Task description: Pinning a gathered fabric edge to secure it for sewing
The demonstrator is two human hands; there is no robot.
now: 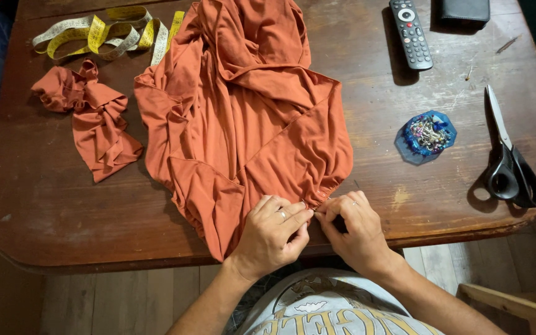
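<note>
At the near edge of the wooden desk (44, 205), the left hand (272, 234) and the right hand (356, 231) meet over the gathered hem of a rust-orange garment (243, 118), which spreads from that edge up toward the far side. The fingers of both hands are pressed together, pinching the bunched fabric at one small spot; whether a pin sits between them cannot be told. The likeliest trouble is a pricked fingertip, because the grips sit so close together on the same fold. The slippery, heaped cloth hangs partly over the near edge, and its weight could drag the gathers out of the pinch. The blue pin holder (426, 136) lies well to the right, so a reach for it would leave the fold held by one hand only. The black-handled scissors (509, 162) rest near the right edge, where a sleeve or tugged fabric could nudge them off. A fabric scrap (94, 118) and a yellow tape measure (103, 34) sit at the far left corner.
</note>
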